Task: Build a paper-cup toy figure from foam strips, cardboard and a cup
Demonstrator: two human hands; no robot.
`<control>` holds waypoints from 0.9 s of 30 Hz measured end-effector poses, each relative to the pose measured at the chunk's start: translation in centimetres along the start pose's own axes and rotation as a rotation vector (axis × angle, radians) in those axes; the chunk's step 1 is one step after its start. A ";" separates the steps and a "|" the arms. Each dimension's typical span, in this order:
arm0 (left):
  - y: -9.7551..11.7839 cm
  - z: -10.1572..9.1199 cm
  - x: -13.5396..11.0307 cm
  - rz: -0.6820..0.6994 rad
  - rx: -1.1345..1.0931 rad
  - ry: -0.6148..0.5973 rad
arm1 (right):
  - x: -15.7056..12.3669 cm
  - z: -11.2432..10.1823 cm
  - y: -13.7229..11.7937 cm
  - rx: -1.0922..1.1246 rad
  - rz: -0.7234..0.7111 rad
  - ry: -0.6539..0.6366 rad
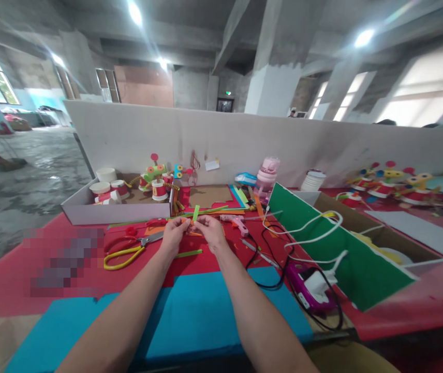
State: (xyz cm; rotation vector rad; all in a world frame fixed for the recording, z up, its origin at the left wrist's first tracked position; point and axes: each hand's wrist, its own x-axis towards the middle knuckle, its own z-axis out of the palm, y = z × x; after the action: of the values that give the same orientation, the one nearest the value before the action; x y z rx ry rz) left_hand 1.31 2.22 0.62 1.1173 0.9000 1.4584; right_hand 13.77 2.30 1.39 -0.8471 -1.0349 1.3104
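Note:
My left hand (175, 235) and my right hand (211, 233) meet over the red tabletop, fingertips pinched close together. A short bright-green paper strip (195, 212) stands up from the fingertips of my right hand. A bit of orange shows between the hands, but what my left fingers pinch is too small to make out. Left of my hands lie scissors (124, 257) with yellow handles, blades pointing toward my left wrist. Another green strip (189, 254) lies flat below the hands. A pink glue gun (237, 223) rests just right of my right hand.
A white box (116, 213) with paper cups and a cup robot (157, 173) stands back left. Blue sheet (202, 305) covers the near edge. At right are a purple power strip (309, 290), loose cables and a green-sided box (334, 248). Behind rises a white partition (225, 134).

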 end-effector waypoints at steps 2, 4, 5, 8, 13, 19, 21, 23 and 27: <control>0.0 0.2 -0.1 0.008 -0.008 -0.003 | 0.1 -0.1 0.0 -0.004 -0.007 0.025; 0.0 0.3 -0.1 0.011 -0.010 -0.004 | 0.2 -0.1 0.1 0.009 -0.028 0.057; 0.0 0.3 -0.1 0.009 -0.009 -0.006 | 0.2 -0.1 0.1 0.018 -0.036 0.064; -0.1 0.2 -0.1 0.002 -0.002 -0.005 | 0.1 0.1 0.4 0.033 -0.032 0.052; -0.1 -0.2 0.1 0.020 0.059 0.038 | -0.1 -0.1 0.5 0.045 0.035 0.051; -0.4 -0.4 0.4 0.011 0.045 0.055 | -0.2 -0.2 0.5 0.011 0.072 0.024; -0.4 -0.2 0.4 -0.014 -0.082 0.067 | -0.1 0.0 0.5 0.038 0.046 0.073; -0.4 0.0 0.4 -0.033 -0.192 0.074 | 0.0 0.3 0.6 0.109 0.047 0.113; -0.2 0.3 0.1 -0.040 -0.175 0.021 | 0.0 0.7 0.8 0.222 0.073 0.103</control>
State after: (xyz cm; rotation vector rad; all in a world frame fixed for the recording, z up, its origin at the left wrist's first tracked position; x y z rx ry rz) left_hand 1.61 2.37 0.54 0.9510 0.7887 1.4883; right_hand 12.80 2.29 0.90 -0.7803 -0.7674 1.3999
